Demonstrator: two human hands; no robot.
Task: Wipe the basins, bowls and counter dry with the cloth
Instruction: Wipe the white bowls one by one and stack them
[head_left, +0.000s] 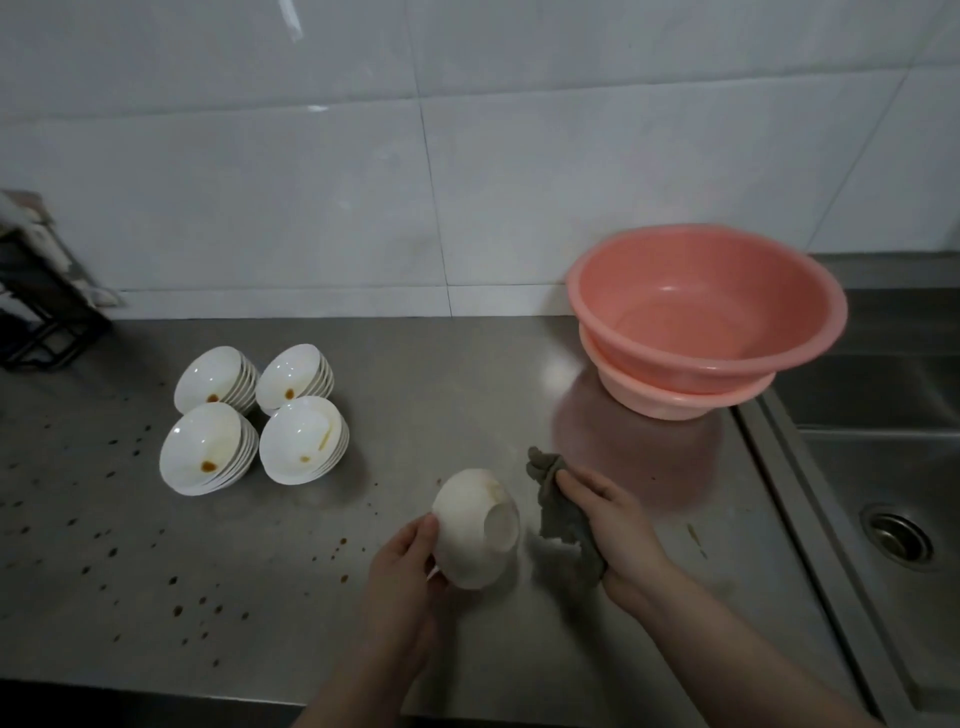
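Left hand (408, 564): grips a white bowl (475, 527) held tilted above the counter (467, 395), foot ring toward camera.
Right hand (615, 525): fingers curled round a grey cloth (558, 512), just right of the bowl.
Counter surface: brown droplets, mostly left and front.
Bowl stacks (254, 418): four, mid-left, top bowls stained brown.
Basins (701, 317): two pink, nested, far right by the sink (883, 467).
Wall (415, 156): white tiles.
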